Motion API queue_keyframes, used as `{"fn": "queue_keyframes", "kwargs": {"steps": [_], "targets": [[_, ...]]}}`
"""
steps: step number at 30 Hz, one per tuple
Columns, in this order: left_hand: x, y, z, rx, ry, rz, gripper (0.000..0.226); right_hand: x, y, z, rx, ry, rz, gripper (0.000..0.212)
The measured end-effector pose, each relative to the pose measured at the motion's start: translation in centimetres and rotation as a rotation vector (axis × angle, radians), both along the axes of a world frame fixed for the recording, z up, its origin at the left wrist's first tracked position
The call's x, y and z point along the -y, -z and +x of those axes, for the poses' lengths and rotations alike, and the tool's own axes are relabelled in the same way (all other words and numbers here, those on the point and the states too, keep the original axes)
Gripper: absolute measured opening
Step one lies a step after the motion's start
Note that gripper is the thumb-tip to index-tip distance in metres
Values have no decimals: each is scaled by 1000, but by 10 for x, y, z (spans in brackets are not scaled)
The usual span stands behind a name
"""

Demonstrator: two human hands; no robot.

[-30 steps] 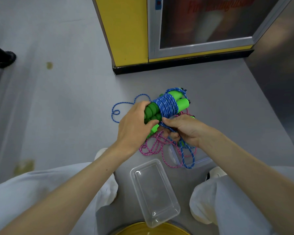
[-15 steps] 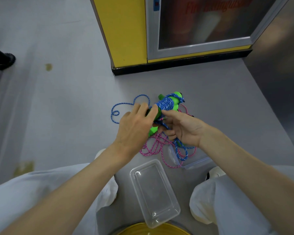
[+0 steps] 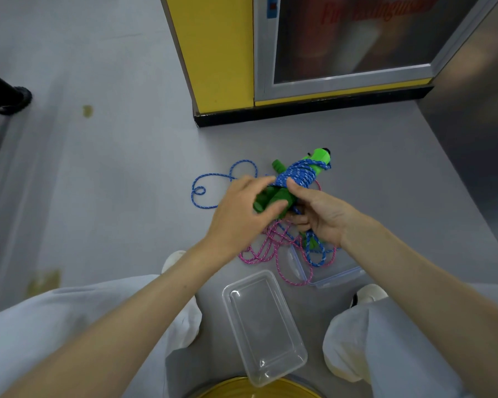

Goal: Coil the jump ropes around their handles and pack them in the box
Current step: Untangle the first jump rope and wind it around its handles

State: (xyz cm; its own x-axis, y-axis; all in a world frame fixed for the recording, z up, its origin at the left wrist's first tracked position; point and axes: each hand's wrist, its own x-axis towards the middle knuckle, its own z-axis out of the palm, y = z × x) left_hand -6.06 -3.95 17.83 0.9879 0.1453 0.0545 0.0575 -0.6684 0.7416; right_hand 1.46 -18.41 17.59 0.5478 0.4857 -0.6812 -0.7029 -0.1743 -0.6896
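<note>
On the grey floor (image 3: 98,182) before a yellow cabinet (image 3: 213,53), both hands, left (image 3: 242,216) and right (image 3: 322,216), are gripping green handles (image 3: 273,196), hiding their lower ends, blue rope (image 3: 296,175) wrapping them.

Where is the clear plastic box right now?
The clear plastic box sits empty on the grey floor low in the head view, between the person's knees, just nearer than the loose pink rope.

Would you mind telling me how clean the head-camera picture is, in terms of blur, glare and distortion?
Head view: wide-angle bend bows the yellow cabinet edges; the cabinet's glass door is hazy with reflections, its red lettering unreadable; small glints on the clear box; left hand slightly soft; the blue rope coils stay crisp.
</note>
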Motion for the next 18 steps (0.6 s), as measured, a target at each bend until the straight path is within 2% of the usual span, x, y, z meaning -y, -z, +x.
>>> {"fn": "queue_keyframes", "kwargs": {"steps": [3, 6, 9, 13, 18], "targets": [[-6, -10, 8, -306, -160, -356, 61, -1, -2, -3, -7, -45, 29, 30], [-9, -10, 6, -613, -117, -686, 55, 0, -2, -4, 12, -101, 59, 31], [-11, -11, 5, -579, -148, -826, 41, 0, -1, -4, 44, -134, 38, 40], [-13, -9, 8, -462, -167, -693, 57, 1, 0, -3, 74, -156, -66, 29], [-13, 0, 6, -268, -69, -210, 67, 3, 0, -1, 13, -108, -130, 17]]}}
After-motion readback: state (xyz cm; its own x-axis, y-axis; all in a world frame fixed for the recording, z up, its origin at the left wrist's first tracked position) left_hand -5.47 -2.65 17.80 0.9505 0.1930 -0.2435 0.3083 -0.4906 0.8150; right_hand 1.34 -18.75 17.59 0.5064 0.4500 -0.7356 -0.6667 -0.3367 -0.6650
